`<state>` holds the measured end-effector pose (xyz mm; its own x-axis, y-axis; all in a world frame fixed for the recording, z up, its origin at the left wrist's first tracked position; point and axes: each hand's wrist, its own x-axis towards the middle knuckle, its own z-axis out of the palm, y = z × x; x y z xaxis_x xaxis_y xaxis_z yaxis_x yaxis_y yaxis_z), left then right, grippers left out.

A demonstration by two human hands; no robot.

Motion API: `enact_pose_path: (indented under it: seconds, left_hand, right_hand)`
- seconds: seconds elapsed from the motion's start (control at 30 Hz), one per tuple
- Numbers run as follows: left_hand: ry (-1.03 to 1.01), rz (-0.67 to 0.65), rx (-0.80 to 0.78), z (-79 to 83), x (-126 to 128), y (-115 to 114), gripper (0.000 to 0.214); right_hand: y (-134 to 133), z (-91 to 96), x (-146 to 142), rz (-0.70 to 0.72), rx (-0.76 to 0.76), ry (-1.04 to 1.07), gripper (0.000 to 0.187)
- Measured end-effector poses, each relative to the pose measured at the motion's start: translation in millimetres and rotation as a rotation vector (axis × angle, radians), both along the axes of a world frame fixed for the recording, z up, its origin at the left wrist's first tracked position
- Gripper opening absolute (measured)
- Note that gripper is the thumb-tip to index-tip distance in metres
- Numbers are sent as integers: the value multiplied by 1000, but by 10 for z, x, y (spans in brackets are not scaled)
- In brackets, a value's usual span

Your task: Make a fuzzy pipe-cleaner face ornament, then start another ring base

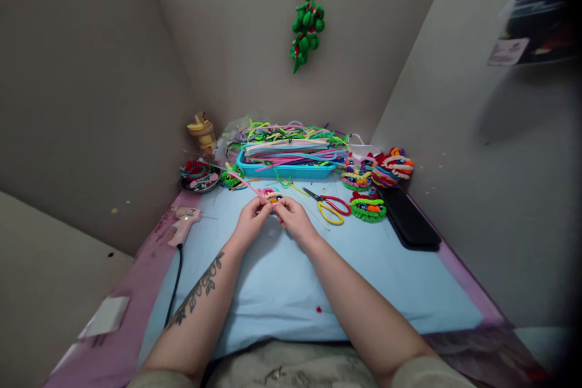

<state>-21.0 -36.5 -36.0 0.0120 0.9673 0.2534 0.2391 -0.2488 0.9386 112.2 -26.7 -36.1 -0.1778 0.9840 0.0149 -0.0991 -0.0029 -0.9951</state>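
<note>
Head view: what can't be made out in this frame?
Head view, craft piece: tiny, shape hidden by the left hand and right hand pinching it.
Head view, wall item: blurred, cut by the dark edge.
Head view, cord: lower end behind left forearm.

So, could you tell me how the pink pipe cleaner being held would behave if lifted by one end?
The pink pipe cleaner probably keeps its shape: it juts out nearly straight from the left hand, unsupported. It looks very thin, so it is likely light and easily bent.
</note>
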Motion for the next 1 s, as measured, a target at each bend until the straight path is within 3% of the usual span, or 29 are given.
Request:
enact_pose_path:
  seconds: [0.47, 1.0]
  left_hand:
    - [142, 117, 84, -31, 7, -9, 13]
    - [154, 124, 74, 11, 22, -24, 19]
  right_hand:
    - [-11, -14, -15, 8, -43, 15, 20]
    - [12, -71, 6, 29, 11, 55, 22]
